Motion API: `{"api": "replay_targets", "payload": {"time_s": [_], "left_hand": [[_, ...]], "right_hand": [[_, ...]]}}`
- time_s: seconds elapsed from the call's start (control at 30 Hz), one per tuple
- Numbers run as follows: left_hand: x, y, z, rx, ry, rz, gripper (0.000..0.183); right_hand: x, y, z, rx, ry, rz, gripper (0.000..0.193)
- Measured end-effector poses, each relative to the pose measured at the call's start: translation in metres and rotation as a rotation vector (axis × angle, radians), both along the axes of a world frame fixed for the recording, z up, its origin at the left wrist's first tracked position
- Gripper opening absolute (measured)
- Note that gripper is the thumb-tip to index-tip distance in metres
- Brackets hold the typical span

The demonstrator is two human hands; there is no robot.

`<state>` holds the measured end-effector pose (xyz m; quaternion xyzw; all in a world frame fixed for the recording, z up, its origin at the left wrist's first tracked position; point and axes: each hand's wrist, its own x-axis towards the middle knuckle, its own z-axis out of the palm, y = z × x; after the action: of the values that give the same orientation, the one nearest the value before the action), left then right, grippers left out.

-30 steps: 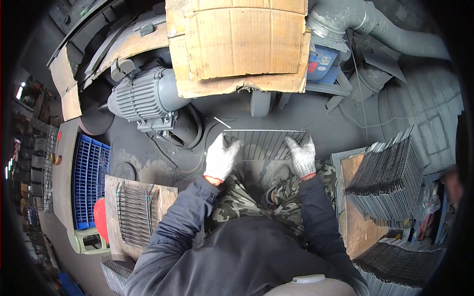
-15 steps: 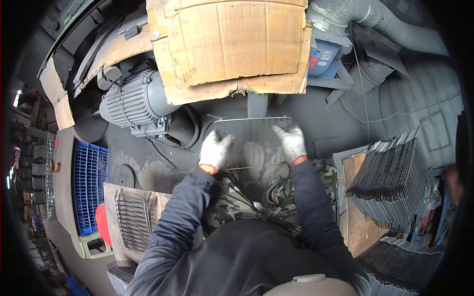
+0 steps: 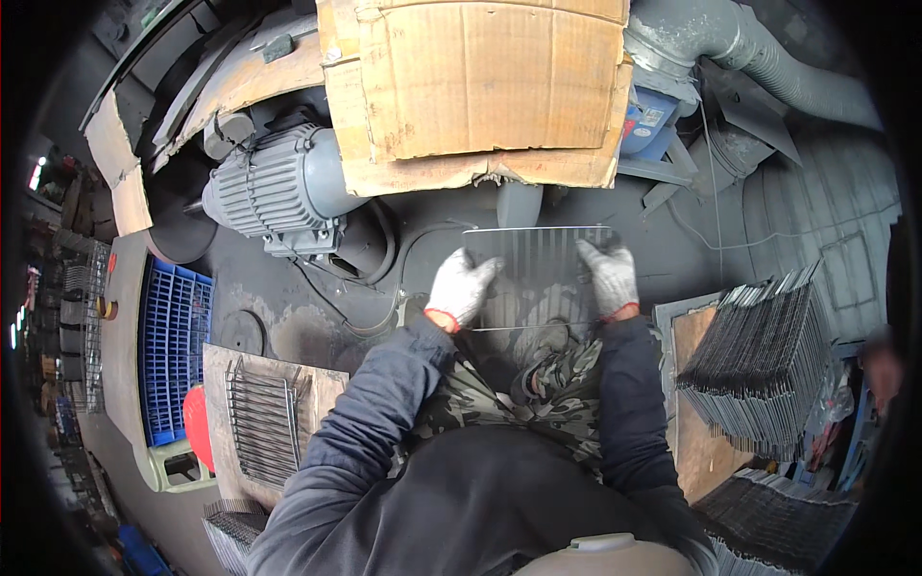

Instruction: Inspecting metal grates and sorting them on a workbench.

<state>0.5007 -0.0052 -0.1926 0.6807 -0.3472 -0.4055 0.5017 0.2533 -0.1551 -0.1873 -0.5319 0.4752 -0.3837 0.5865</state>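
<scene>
A thin metal wire rack (image 3: 538, 228) with fine parallel bars is held out in front of my lap, and the bars are partly blurred. My left hand (image 3: 461, 286), in a white knitted glove with a red cuff, is closed on its left side. On the opposite side my right hand (image 3: 611, 276), gloved the same way, grips the rack with the thumb lying inward over it. The fingertips of both hands are hidden or dark against the background. Beyond the rack's far edge is a machine covered by a cardboard sheet (image 3: 490, 86).
To the right, a tall stack of wire racks (image 3: 754, 360) stands on a wooden board (image 3: 696, 422). Several racks (image 3: 264, 427) lie on a board at my left, near a blue plastic crate (image 3: 178, 346). A grey motor (image 3: 274, 187) and a ribbed duct (image 3: 778, 72) stand farther off.
Both hands and the rack have shifted to the right, while the whole view has shifted slightly too. The rack's parallel bars show more clearly now. Both hands keep their hold.
</scene>
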Motion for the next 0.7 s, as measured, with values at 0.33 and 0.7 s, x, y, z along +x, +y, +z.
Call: {"api": "replay_targets", "payload": {"time_s": [0.33, 0.7], "left_hand": [[0.072, 0.074, -0.016, 0.055, 0.005, 0.18, 0.028], [-0.025, 0.084, 0.105, -0.558, -0.881, -0.133, 0.035]], "right_hand": [[0.07, 0.043, -0.049, -0.521, 0.429, 0.358, 0.034], [0.002, 0.132, 0.091, -0.321, 0.472, 0.464, 0.062]]}}
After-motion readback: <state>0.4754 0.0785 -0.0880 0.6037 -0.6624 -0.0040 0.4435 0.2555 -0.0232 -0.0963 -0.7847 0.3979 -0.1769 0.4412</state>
